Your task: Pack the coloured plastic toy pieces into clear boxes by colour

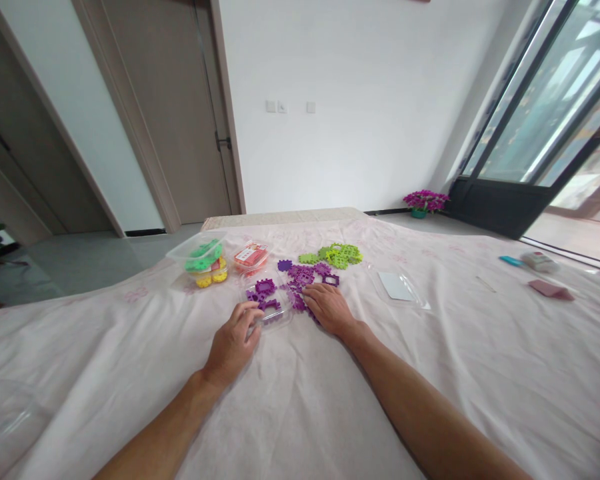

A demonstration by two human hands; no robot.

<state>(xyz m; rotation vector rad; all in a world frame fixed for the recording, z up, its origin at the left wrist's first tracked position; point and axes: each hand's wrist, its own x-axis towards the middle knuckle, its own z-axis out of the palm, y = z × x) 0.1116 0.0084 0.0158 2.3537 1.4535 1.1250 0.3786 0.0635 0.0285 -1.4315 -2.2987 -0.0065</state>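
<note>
My left hand (234,341) rests on the bed sheet with its fingers curled round the near edge of a small clear plastic box (273,308) that holds purple puzzle pieces. My right hand (329,307) lies palm down on a loose pile of purple pieces (303,277), fingers bent over some of them; what is under the fingers is hidden. A pile of light green pieces (337,255) lies just beyond the purple pile.
Behind stand a clear box with green and yellow pieces (205,263) and a clear box with red pieces (251,257). A clear lid (399,287) lies to the right. Small items (540,261) lie at the far right. Another clear container (3,420) sits at lower left.
</note>
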